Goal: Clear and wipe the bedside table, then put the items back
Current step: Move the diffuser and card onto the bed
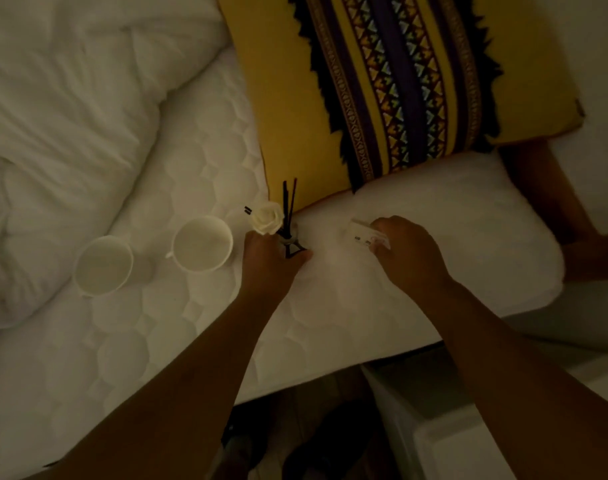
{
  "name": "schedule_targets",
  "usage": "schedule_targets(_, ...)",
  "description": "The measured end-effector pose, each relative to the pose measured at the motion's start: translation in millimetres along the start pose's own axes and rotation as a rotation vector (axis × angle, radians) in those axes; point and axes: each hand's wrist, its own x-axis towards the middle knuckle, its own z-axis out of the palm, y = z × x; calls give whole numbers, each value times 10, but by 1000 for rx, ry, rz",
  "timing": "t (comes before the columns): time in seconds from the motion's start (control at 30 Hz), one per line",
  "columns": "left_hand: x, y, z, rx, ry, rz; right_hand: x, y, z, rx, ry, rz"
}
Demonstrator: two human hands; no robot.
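Apparently mid-clearing, gripping the reed diffuser (pixel 288 233) upright on the mattress (pixel 191 341) in the left hand (pixel 274 261), pinching a small card (pixel 364 233) in the right hand (pixel 408 252), next needing a steady release.

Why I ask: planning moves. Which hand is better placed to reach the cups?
Left, probably: left hand is beside the nearer cup, though gripping the diffuser; right hand, holding a card, is farther.

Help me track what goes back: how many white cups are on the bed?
2. One cup stands on the mattress beside the duvet; the second cup stands between it and the diffuser that the left hand grips. Others could be off-frame.
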Motion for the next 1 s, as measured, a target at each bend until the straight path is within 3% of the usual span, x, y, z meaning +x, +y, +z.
schedule_targets(0.23, -1, -198, 127, 243, -31, 62, -6, -2, 161, -72, 9, -1)
schedule_targets(0.37, -72, -111, 73, 110, -75, -30, -33, -21, 80, -35, -62, 54)
schedule_targets(0.5, -274, 6, -113, 79, -104, -143, -191, -103, -93, 16, -19, 99)
schedule_targets(0.63, -544, 161, -479, 139, -312, -282, -609, -434, -310, 70, -44, 192)
schedule_targets(0.77, -913, 505, -936, 180, -457, -210, -1070, -875, -635, 99, -204, 243)
schedule_targets(1.0, -1713, 1040, -2368, 322, -378, -37, -1810, -2060, -1357, -133, -392, -62)
